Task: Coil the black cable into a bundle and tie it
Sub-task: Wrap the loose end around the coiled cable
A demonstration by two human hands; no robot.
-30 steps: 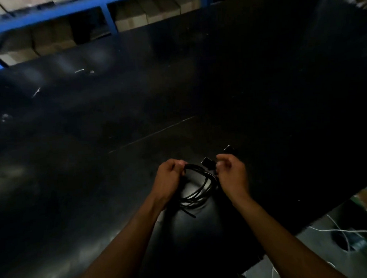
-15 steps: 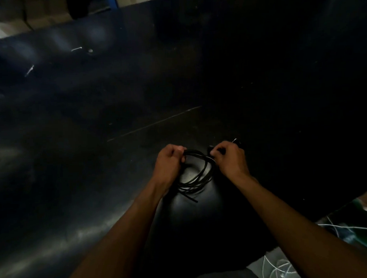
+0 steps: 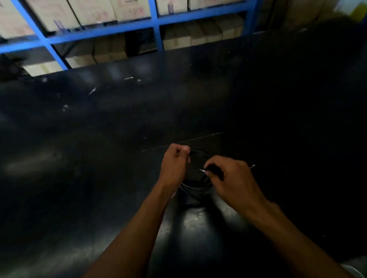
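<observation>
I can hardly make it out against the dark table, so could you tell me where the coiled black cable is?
In the head view, the coiled black cable hangs between the left hand and right hand, low and centre.

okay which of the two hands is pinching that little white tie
The right hand. Its fingertips pinch the thin white tie against the right side of the black cable coil, while the left hand is a closed fist gripping the coil's far-left side.

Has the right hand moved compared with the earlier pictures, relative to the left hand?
Yes. The right hand now sits lower and nearer the person than the left hand, pinching a pale thin tie at the black coiled cable.
</observation>
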